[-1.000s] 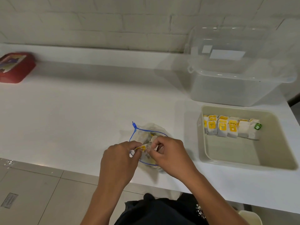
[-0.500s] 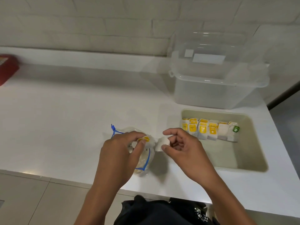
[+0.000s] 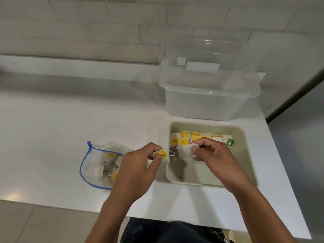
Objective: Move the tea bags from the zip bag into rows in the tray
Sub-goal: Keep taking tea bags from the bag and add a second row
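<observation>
on the white table (image 3: 52, 137), well left of the tray, lies the zip bag (image 3: 98, 165) with its blue-edged mouth open and more tea bags (image 3: 109, 166) heaped inside. just right of it the left hand (image 3: 138, 165) is pinched on one tea bag with a yellow tag (image 3: 162, 155), thumb over the tag, a loop of string poking toward the tray; it hangs right at the tray's left wall, not yet over the floor of it. next, the right hand (image 3: 213, 155) pinches a plain white tea bag (image 3: 185, 149) by its top edge, hanging upright inside the tray (image 3: 245, 155), just in front of the finished row (image 3: 199, 137) that runs left to right along the far wall. the right hand is the nearer one to the drop spot; a second row looks due to start in front of the first, from the left wall. the tray's near half is bare, so there is room to lower it. behind the tray stands a clear tub (image 3: 210, 104).
</observation>
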Demonstrator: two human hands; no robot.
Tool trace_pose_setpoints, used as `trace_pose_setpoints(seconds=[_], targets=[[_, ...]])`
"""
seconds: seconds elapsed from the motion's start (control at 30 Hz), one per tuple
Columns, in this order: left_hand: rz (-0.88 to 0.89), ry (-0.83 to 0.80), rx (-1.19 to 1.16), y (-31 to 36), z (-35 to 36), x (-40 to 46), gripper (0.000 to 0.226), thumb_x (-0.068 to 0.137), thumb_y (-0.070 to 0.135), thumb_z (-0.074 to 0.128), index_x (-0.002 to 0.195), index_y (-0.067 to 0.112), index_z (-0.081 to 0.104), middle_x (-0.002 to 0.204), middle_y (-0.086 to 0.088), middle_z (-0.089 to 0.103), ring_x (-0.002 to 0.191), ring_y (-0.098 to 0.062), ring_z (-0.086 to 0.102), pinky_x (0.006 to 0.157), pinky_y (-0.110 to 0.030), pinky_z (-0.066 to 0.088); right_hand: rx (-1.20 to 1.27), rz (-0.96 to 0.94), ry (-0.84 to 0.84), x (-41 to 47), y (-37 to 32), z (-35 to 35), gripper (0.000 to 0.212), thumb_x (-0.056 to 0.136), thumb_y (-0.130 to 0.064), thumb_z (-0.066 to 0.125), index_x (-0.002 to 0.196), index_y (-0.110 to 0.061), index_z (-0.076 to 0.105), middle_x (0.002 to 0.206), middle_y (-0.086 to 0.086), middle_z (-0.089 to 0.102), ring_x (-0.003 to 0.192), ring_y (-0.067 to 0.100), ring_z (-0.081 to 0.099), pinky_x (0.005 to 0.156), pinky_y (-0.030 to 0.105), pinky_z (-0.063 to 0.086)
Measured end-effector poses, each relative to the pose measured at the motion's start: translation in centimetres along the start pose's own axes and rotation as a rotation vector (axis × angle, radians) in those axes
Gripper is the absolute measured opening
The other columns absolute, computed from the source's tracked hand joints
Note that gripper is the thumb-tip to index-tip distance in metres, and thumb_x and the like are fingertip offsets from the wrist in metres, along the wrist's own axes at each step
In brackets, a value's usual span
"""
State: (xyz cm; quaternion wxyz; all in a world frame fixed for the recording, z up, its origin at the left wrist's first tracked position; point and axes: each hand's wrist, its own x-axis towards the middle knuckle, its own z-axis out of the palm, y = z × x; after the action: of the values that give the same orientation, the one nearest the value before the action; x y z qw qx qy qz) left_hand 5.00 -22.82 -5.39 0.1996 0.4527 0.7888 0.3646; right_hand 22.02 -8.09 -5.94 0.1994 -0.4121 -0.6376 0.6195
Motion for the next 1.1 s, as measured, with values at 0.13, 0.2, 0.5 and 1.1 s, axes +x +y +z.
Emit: trace_pose_setpoints(seconds=[0.13,0.2,0.5,1.1], targets=[[-0.024,-0.001,-0.008,0.7,1.1,0.4,0.012,0.097,0.025,0.063,0.089,0.034,0.065,0.076,0.026,0.065,0.076,0.006,0.062,0.064,-0.008,0.040,-0.061,0.028,-0.060,1.4,1.3,-0.5,0.014,0.098,-0.011,0.060,0.092,-0.014,0.072,0.088,-0.001,0.076,0.082,0.008,0.066,0.090,0.041,0.055],[-0.019,-0.003,-0.003,0.9,1.5,0.7,0.014,0.097,0.024,0.062,0.090,0.037,0.065,0.081,0.027,0.066,0.080,0.005,0.063,0.067,-0.006,0.040,-0.081,0.021,-0.093,2.1,1.5,-0.5,0.015,0.098,-0.010,0.058,0.092,-0.015,0.071,0.085,-0.002,0.076,0.078,0.009,0.065,0.083,0.038,0.054],[-0.039,-0.055,0.004,1.5,2.4,2.2,0.018,0.099,0.021,0.058,0.100,0.036,0.069,0.081,0.040,0.061,0.088,0.008,0.061,0.070,-0.003,0.040,-0.195,0.010,-0.105,5.7,2.9,-0.3,0.017,0.093,-0.016,0.055,0.082,-0.021,0.067,0.070,-0.017,0.062,0.068,0.008,0.051,0.066,0.027,0.039],[-0.115,0.026,-0.024,0.2,1.8,2.5,0.015,0.097,0.021,0.061,0.097,0.033,0.069,0.080,0.029,0.066,0.083,0.005,0.064,0.065,-0.004,0.042,-0.761,-0.063,-0.420,9.7,3.5,1.9,0.019,0.091,-0.013,0.059,0.080,-0.026,0.068,0.064,-0.013,0.055,0.060,0.004,0.049,0.052,0.016,0.034]])
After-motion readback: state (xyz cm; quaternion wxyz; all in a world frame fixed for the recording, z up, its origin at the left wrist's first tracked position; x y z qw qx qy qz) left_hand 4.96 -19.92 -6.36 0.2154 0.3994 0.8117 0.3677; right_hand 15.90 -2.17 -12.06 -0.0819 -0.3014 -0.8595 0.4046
